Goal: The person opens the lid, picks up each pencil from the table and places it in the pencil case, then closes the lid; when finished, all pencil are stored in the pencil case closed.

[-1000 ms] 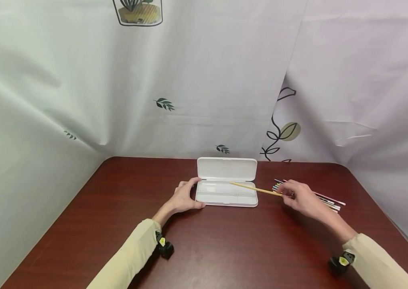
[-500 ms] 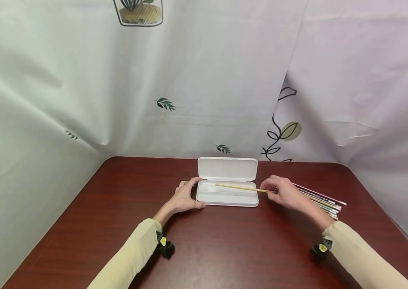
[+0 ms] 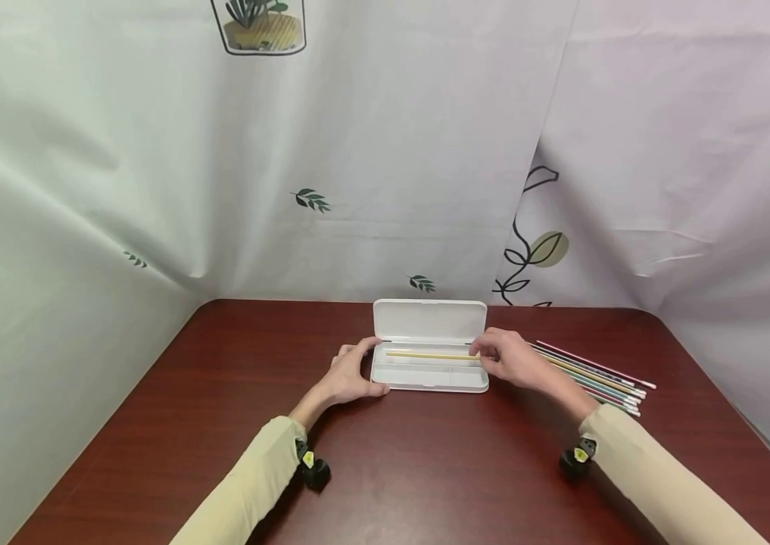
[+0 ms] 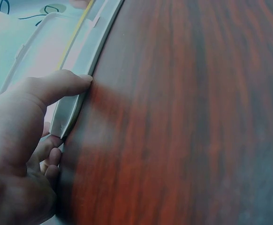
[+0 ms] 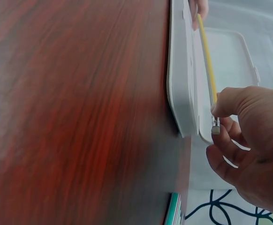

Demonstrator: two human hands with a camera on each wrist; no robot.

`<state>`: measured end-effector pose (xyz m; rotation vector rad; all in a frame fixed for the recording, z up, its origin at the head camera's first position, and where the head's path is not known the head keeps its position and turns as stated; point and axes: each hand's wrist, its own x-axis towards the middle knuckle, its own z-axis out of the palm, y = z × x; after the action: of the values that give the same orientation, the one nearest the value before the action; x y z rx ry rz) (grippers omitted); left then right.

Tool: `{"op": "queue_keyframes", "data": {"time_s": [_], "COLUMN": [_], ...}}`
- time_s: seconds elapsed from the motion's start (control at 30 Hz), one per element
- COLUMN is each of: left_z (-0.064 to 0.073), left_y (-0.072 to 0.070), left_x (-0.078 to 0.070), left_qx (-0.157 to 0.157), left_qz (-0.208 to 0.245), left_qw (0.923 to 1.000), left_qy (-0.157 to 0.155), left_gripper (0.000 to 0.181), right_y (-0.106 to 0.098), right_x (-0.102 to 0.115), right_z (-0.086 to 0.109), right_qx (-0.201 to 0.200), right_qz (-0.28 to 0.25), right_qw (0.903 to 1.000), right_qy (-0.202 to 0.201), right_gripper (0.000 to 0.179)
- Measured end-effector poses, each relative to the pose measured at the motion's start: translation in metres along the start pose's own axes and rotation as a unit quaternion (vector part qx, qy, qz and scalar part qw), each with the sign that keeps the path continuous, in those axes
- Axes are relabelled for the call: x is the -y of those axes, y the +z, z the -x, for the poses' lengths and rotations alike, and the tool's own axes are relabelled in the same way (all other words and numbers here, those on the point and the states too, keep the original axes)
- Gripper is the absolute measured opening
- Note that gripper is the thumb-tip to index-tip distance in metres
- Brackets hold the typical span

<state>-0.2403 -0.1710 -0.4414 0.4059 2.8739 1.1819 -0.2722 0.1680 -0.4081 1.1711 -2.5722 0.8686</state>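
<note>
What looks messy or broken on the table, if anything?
Nothing looks spilled or broken. Only the loose pencils look a bit messy: they lie unevenly on the table, right of the open box.

Dark red table (image 3: 439, 469), pale backdrop (image 3: 419, 136), leaf prints (image 3: 311, 200)

Red-brown wood-grain table (image 3: 412, 469), wrinkled pale cloth backdrop (image 3: 419, 151), 3 small green leaf sprigs (image 3: 422, 284)

In the head view, the right hand (image 3: 509, 357) partly covers the three-o'clock end of the pencil (image 3: 431, 356); the forearm (image 3: 567, 395) hides some loose pencils' (image 3: 594, 376) nine-o'clock ends. The left wrist view cuts off the case (image 4: 103, 33) at twelve o'clock.
</note>
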Motion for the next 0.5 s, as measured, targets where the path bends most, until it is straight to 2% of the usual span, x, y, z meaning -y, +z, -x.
{"op": "queue_keyframes", "data": {"time_s": [0.5], "left_z": [0.0], "left_y": [0.001], "left_x": [0.002], "left_qx": [-0.002], "left_qz": [-0.006], "left_qw": [0.9999], "left_qy": [0.009], "left_gripper": [0.09], "right_y": [0.01], "right_x": [0.003], "right_z": [-0.019], "right_qx": [0.04], "right_qz": [0.016], "right_qw": [0.9988], "right_qy": [0.023], "right_gripper": [0.022]}}
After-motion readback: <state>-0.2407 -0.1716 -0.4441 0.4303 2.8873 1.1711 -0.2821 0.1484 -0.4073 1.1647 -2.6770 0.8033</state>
